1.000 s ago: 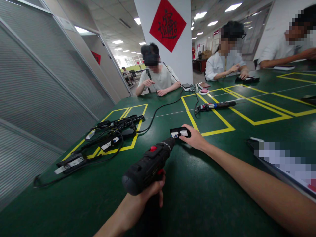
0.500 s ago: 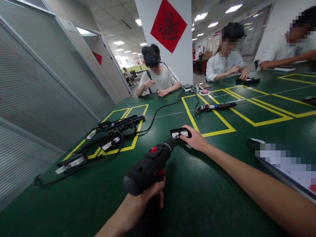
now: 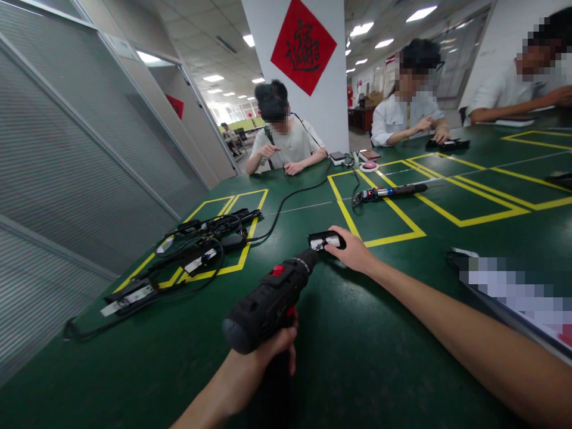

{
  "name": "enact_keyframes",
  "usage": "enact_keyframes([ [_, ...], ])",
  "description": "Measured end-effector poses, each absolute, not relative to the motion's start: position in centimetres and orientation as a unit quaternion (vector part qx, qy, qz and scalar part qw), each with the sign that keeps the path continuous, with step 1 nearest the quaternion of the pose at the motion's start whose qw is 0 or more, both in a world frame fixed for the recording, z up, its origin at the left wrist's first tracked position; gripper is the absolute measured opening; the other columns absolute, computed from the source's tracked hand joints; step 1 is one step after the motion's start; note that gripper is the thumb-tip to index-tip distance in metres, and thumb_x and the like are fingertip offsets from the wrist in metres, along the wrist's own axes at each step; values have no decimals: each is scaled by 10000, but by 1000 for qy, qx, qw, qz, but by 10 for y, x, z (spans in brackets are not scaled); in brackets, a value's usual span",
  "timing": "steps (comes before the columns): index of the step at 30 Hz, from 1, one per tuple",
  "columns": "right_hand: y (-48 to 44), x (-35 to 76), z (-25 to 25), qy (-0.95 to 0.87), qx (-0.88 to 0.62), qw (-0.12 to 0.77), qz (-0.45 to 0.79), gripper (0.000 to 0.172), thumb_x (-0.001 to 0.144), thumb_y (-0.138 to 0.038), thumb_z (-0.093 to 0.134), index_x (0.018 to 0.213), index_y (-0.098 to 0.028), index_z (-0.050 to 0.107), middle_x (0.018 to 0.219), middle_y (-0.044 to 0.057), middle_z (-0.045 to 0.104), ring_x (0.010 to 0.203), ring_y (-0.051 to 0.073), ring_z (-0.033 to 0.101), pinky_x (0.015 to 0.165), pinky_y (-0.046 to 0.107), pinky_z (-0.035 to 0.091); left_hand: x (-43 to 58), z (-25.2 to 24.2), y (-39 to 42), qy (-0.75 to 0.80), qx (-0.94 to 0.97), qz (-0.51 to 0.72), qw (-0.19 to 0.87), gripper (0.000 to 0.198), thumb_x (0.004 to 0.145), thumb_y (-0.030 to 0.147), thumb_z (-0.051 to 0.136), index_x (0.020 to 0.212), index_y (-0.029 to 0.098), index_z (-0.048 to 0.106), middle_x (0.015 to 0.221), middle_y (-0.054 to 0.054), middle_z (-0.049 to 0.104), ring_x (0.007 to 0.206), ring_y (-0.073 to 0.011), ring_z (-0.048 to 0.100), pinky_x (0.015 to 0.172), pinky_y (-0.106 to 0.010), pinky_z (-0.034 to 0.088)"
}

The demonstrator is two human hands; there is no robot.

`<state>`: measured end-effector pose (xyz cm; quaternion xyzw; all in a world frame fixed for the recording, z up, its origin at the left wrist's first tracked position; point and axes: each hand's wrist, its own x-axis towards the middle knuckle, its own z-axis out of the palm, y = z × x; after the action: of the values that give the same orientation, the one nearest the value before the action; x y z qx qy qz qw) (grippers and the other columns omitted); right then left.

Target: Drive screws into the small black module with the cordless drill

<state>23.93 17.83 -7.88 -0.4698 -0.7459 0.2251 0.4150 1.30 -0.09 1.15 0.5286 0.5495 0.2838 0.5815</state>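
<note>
My left hand (image 3: 272, 351) is wrapped round the handle of a black cordless drill (image 3: 268, 301) with red buttons. The drill points forward and to the right, its chuck close against a small black case (image 3: 315, 241) with white labels. My right hand (image 3: 351, 249) grips the right end of that case, thumb on the near side, just above the green table. Whether the bit touches a screw in the case is too small to tell.
Black power adapters with cables (image 3: 201, 244) lie in a heap at left, across yellow tape outlines. A pen-shaped tool (image 3: 393, 192) lies beyond my right hand. At right rests a blurred-out flat item (image 3: 513, 298). Several people sit across the green table (image 3: 379, 369).
Almost nothing differs. The drill and the black case stay in the same place in my hands, and the view has shifted very slightly.
</note>
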Motion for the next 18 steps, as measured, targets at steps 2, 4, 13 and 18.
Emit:
enact_keyframes([
  [2,178,239,-78,-748,-469,414,222,392,816,-361,608,1184,-243,542,1086,47,631,952,206,588,856,356,446,13,12,-1,546,533,285,580,250,831,370,574,940,146,573,617,-11,634,541,-158,562,627,-309,422],
  [4,177,239,-77,-748,-470,412,222,390,817,-365,608,1181,-241,543,1084,48,631,944,205,588,848,355,447,12,11,-1,547,534,284,579,255,835,364,572,956,140,575,628,-15,640,544,-155,565,641,-313,425],
  [13,179,240,-79,-746,-472,413,223,414,810,-357,622,1200,-249,536,1101,55,628,986,221,586,882,374,443,10,8,-2,543,523,292,589,312,841,356,577,1053,127,554,739,-27,647,553,-136,576,663,-316,432],
  [18,179,240,-80,-748,-469,413,223,426,811,-361,616,1211,-244,528,1111,56,625,997,223,586,892,375,443,11,8,-3,539,517,301,593,287,835,348,586,1039,148,559,793,-17,629,527,-122,575,629,-308,439],
])
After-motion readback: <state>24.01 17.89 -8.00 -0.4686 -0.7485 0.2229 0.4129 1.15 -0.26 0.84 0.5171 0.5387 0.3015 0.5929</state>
